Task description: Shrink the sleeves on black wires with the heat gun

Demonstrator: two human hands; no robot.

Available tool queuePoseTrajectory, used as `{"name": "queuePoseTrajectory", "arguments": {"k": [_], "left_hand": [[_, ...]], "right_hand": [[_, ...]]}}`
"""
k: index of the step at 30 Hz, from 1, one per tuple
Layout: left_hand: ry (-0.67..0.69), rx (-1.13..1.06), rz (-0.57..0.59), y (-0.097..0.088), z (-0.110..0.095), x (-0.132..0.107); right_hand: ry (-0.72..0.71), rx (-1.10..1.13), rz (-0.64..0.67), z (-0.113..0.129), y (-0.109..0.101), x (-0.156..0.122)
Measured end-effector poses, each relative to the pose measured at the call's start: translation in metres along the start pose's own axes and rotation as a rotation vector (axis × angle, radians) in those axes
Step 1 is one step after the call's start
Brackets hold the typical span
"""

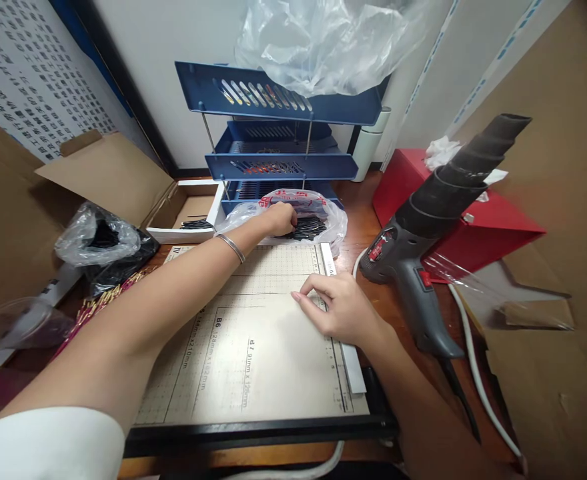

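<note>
Bag [329, 215] holds left hand [281, 217], fingers bunched together; right hand [341, 310] rests open at board [253, 360] edge.

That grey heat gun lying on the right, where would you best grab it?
By its grey handle, coming from the near side. The heat gun lies with the handle pointing back toward the person and free on the table, while its dark nozzle leans up over the red box. The right hand rests just beside it.

Even indoor light, soft shadows, mild glare on plastic bag [323, 40], strong wide-angle bending at edges
</note>
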State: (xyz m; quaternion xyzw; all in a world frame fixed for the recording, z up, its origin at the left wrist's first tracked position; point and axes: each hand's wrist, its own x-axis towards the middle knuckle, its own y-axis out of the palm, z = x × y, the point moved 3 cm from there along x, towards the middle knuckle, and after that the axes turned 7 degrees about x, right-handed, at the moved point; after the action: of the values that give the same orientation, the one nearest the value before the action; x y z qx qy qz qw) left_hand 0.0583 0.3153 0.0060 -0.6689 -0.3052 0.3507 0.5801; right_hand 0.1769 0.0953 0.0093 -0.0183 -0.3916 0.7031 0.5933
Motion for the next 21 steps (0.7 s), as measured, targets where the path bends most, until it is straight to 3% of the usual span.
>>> {"name": "queuePoseTrajectory", "arguments": {"k": [12,21], "left_hand": [[-0.005,-0.083,-0.119,0.005,0.010,0.002],[0.008,-0.192,-0.219,-0.012,0.002,-0.020]], "right_hand": [[-0.010,-0.018,0.003,0.004,0.000,0.000],[0.000,-0.008,-0.051,0.001,0.001,0.000]]}}
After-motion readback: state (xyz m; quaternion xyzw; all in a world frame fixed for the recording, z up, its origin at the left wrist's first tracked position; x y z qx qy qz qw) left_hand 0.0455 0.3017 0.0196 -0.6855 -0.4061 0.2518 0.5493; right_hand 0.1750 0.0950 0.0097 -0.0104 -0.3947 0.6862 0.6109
